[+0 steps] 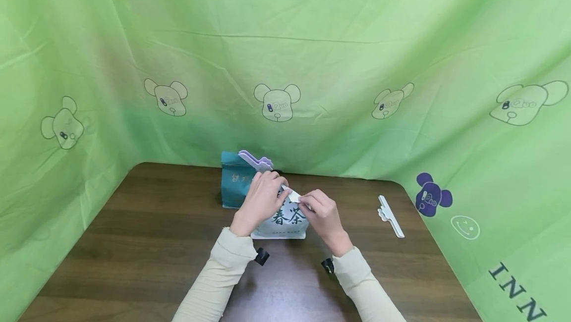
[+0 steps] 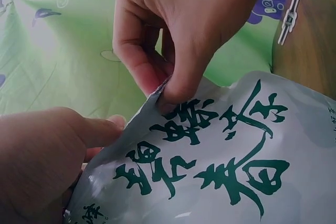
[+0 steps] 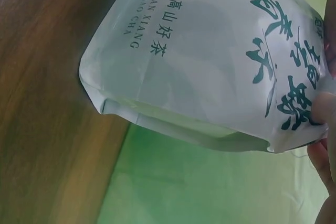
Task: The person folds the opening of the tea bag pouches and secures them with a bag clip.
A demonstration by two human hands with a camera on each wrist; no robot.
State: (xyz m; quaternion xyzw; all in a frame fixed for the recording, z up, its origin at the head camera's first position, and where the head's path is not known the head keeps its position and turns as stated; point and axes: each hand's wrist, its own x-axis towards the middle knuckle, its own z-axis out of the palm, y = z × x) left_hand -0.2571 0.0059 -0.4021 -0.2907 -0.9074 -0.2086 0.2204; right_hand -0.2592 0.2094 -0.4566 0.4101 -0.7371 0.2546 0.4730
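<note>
A white tea bag (image 1: 278,233) printed with green characters stands on the table before both hands. Its top edge is pinched by the right hand (image 1: 322,215) between thumb and fingers, near the right corner. On the left part of that edge, the left hand (image 1: 262,197) grips the bag, its thumb towards the front. In the left wrist view the bag's front (image 2: 310,140) bulges a little, and the top edge looks folded together. From the right wrist, the bag's side and lower corner (image 3: 113,77) show. Some of the left fingers are hidden behind the bag.
Close behind on the left stands a teal bag (image 1: 233,188) with a purple sealing clip (image 1: 255,159) at its top. A white sealing clip (image 1: 391,217) lies on the brown table (image 1: 147,242) at the right. Green curtains (image 1: 276,39) surround the table's back and sides.
</note>
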